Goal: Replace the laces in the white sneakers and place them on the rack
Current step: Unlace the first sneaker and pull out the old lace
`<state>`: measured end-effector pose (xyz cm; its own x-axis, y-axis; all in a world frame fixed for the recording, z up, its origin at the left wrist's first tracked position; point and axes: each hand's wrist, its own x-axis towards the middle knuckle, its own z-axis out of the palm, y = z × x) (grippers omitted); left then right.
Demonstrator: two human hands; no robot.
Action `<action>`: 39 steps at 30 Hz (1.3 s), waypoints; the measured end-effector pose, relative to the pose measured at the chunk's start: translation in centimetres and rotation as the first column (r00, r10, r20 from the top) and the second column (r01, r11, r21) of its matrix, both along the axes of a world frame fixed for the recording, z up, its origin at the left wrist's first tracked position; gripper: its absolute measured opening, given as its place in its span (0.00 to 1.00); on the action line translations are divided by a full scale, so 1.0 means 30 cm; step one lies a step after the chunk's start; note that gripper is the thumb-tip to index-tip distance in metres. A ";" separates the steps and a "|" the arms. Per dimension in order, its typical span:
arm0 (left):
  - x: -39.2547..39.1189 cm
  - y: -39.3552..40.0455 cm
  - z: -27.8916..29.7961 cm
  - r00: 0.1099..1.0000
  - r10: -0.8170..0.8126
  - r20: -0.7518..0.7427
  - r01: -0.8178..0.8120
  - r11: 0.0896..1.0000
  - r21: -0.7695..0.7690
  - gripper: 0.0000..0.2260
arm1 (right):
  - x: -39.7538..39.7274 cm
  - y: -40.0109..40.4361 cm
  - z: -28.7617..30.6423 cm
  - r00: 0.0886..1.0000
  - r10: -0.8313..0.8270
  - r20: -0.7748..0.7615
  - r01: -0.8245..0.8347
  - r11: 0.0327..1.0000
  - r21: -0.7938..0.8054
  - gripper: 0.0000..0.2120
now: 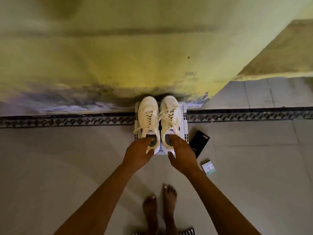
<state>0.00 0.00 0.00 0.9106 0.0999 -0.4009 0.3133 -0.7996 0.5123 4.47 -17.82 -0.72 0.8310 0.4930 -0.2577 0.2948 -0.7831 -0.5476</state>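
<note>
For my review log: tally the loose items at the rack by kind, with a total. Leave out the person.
White sneakers: 2, left sneaker and right sneaker, side by side on the rack
Rack: 1
Black box: 1, on the floor beside the rack
Small white box: 1, on the floor
Total: 5

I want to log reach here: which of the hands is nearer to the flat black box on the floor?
Right. The right hand is over the heel of the right white sneaker, just left of the flat black box. The left hand is farther left, at the other sneaker's heel.
</note>
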 end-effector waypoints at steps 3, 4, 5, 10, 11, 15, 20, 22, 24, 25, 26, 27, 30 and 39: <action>-0.004 -0.016 -0.126 0.999 -0.048 0.005 0.048 0.999 0.006 0.22 | 0.006 -0.004 -0.088 0.989 0.083 -0.124 -0.097 0.988 -0.117 0.32; -0.003 -0.026 -0.154 0.997 -0.079 -0.016 0.079 0.997 0.024 0.23 | 0.012 -0.007 -0.116 0.984 0.091 -0.155 -0.116 0.979 -0.167 0.33; -0.001 -0.034 -0.188 0.992 -0.119 -0.029 0.121 0.991 0.064 0.25 | 0.017 -0.007 -0.144 0.982 0.100 -0.158 -0.131 0.970 -0.203 0.33; 0.030 -0.080 -0.275 0.976 -0.196 -0.098 0.218 0.910 0.352 0.26 | 0.018 0.010 -0.253 0.990 0.124 -0.074 -0.137 0.969 -0.208 0.34; 0.045 -0.094 -0.273 0.983 -0.180 -0.028 0.175 0.894 0.413 0.22 | 0.023 0.019 -0.257 0.991 0.126 -0.044 -0.132 0.969 -0.210 0.33; 0.075 -0.080 -0.261 0.977 -0.208 -0.048 0.208 0.882 0.422 0.16 | 0.049 0.039 -0.231 0.976 0.218 0.004 -0.205 0.924 -0.323 0.20; -0.005 -0.035 -0.222 0.941 -0.336 0.053 0.268 0.828 0.492 0.25 | 0.007 0.019 -0.153 0.973 0.230 0.032 -0.203 0.907 -0.368 0.14; -0.066 -0.041 -0.171 0.939 -0.343 0.031 0.289 0.833 0.472 0.27 | -0.038 0.004 -0.105 0.976 0.218 0.006 -0.200 0.909 -0.367 0.13; -0.139 -0.053 -0.113 0.941 -0.335 0.046 0.277 0.842 0.463 0.26 | -0.097 -0.019 -0.053 0.978 0.208 -0.017 -0.200 0.912 -0.357 0.12; -0.179 -0.062 -0.086 0.942 -0.330 0.057 0.273 0.854 0.443 0.25 | -0.136 -0.035 -0.033 0.980 0.195 -0.038 -0.195 0.915 -0.354 0.13; -0.218 -0.071 -0.064 0.943 -0.324 0.070 0.265 0.864 0.427 0.24 | -0.182 -0.051 -0.018 0.981 0.188 -0.052 -0.194 0.912 -0.360 0.13; -0.261 -0.083 -0.028 0.943 -0.322 0.084 0.260 0.871 0.416 0.24 | -0.236 -0.064 0.008 0.981 0.185 -0.054 -0.192 0.909 -0.370 0.14; -0.399 -0.122 0.061 0.941 -0.314 0.124 0.237 0.877 0.418 0.22 | -0.396 -0.106 0.066 0.987 0.135 -0.084 -0.157 0.922 -0.354 0.18; -0.722 -0.203 0.119 0.961 -0.258 -0.098 0.274 0.937 0.215 0.19 | -0.796 -0.192 0.123 0.960 0.088 -0.267 -0.181 0.921 -0.346 0.23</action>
